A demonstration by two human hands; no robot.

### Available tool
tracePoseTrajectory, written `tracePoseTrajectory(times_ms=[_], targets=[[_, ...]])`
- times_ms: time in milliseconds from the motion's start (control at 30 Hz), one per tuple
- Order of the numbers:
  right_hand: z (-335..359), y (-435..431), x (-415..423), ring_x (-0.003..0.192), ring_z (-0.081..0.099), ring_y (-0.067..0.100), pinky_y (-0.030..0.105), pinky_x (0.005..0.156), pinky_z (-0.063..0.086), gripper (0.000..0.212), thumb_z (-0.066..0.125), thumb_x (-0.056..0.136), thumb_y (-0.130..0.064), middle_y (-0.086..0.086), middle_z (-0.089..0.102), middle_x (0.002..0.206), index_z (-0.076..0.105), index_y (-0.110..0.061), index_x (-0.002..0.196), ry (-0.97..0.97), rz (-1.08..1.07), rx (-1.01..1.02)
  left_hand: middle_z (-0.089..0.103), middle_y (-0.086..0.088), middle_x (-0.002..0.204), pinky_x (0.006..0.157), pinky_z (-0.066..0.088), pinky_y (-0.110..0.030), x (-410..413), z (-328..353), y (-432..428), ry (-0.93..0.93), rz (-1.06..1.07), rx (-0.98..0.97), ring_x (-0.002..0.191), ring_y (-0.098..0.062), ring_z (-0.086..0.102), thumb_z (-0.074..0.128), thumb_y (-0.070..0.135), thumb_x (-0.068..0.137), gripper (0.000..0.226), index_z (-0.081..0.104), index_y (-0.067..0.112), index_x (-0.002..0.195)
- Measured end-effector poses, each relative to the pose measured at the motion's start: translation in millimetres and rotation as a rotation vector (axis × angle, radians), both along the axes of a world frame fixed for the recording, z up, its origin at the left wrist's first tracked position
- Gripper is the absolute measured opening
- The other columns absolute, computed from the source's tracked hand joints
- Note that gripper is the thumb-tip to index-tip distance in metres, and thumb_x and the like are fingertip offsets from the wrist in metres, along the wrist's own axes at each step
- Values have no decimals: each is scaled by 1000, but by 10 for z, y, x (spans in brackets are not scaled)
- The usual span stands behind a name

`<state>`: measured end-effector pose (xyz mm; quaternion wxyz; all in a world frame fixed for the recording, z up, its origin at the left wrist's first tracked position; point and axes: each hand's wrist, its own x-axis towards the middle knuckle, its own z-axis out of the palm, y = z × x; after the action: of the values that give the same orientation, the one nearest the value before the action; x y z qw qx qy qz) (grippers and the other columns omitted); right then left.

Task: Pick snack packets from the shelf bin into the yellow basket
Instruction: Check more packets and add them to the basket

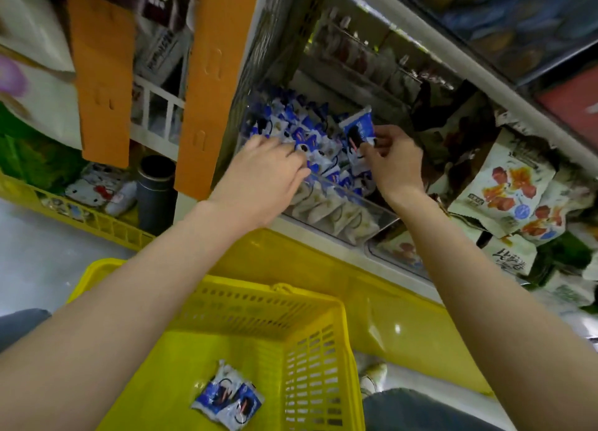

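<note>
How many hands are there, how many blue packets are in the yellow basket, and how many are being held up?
Hands: 2, left hand and right hand
Packets in the yellow basket: 2, left packet and right packet
Held packet, pinched by the right hand: 1
Total: 5

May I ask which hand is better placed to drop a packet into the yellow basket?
Right: the right hand pinches a blue packet above the bin; the left hand reaches into it.

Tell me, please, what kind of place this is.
Most likely a small shop or snack store: a clear shelf bin full of identical blue-and-white packets, other snack bags piled to the right of it, and a yellow shopping basket below.
</note>
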<state>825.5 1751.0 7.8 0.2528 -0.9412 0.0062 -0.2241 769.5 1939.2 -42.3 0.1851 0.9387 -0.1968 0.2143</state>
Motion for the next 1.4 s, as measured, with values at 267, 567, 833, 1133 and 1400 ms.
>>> tracePoseTrajectory(times_ms=[267, 567, 833, 1133, 1400], targets=[[-18, 123, 345, 75, 59, 10, 18, 60, 50, 40, 60, 90, -25, 3, 61, 101, 54, -13, 127, 376, 25, -292, 67, -8, 97, 88, 33, -38, 13, -61, -3, -47, 15, -37, 92, -27, 56, 35, 28, 97, 34, 63, 9, 101], [-126, 150, 463, 102, 58, 18, 25, 83, 43, 38, 57, 90, -33, 9, 60, 120, 58, -10, 120, 578, 51, -154, 68, -6, 98, 89, 35, -38, -2, -54, -9, -34, 18, -54, 94, -25, 57, 35, 29, 97, 35, 64, 10, 103], [91, -48, 427, 93, 57, 20, 30, 79, 42, 26, 42, 98, -24, 12, 63, 109, 61, -11, 111, 321, 0, -271, 69, -7, 96, 89, 37, -39, -10, -53, -15, -50, 15, -83, 92, -26, 59, 33, 28, 96, 38, 65, 10, 102], [8, -23, 497, 87, 54, 18, 28, 74, 41, 28, 53, 93, -23, 14, 62, 113, 60, -6, 114, 590, -33, -522, 69, -7, 93, 88, 39, -39, -12, -69, -16, -87, 3, -108, 90, -25, 60, 33, 28, 94, 39, 66, 10, 100], [15, 11, 423, 93, 58, 15, 25, 79, 47, 32, 61, 87, -15, 7, 61, 113, 57, -13, 119, 328, -64, -226, 68, -6, 101, 98, 32, -39, -42, -101, -72, -79, 20, -138, 98, -25, 57, 32, 26, 97, 37, 64, 11, 106]])
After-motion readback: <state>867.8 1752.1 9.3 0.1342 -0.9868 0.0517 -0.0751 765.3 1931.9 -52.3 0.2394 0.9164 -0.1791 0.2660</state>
